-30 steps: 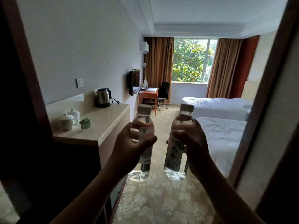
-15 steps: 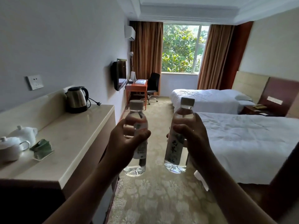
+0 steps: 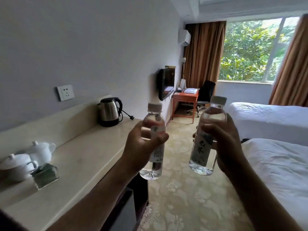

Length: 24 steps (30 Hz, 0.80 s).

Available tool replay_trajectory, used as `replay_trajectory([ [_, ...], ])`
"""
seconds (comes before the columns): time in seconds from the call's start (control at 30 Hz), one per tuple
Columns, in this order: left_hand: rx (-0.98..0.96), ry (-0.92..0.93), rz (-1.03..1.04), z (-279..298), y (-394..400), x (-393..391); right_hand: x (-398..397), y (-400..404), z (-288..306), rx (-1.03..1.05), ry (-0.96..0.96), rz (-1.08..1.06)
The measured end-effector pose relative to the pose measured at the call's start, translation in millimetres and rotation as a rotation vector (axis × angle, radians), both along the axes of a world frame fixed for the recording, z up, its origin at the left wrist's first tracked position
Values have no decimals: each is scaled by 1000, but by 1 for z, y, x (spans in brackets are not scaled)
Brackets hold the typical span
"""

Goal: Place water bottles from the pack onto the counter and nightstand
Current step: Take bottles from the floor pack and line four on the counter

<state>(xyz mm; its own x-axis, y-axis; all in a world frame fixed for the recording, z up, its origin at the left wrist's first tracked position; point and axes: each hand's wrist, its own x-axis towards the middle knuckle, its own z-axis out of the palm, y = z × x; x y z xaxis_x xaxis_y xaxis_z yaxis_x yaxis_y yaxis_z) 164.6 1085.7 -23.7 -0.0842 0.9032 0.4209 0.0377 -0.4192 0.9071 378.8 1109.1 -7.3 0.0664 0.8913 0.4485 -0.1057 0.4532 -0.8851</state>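
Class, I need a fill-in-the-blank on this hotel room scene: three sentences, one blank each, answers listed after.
1. Each hand, left hand and right hand, grips one water ____.
2. The kettle stands on the ____.
3. The desk by the window is coloured ____.

Missing words: bottle; counter; orange
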Motion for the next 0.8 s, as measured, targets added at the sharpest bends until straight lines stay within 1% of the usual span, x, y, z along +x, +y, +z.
replay_trajectory([
  [0.13, 10, -27, 81, 6, 59, -18, -23, 74, -4, 22, 9, 110],
  [0.27, 19, -38, 147, -4, 125, -43, -59, 151, -15, 37, -3, 190],
  [0.37, 19, -23, 214, -17, 179, -72, -96, 211, -27, 57, 4, 228],
  [0.53, 9, -49, 347, -39, 269, -133, -171, 319, -42, 51, -20, 378],
  [0.67, -15, -30, 485, -63, 312, -178, -232, 388, -63, 45, -48, 526],
  [0.8, -62, 20, 656, -92, 326, -223, -301, 428, -98, 21, -81, 683],
])
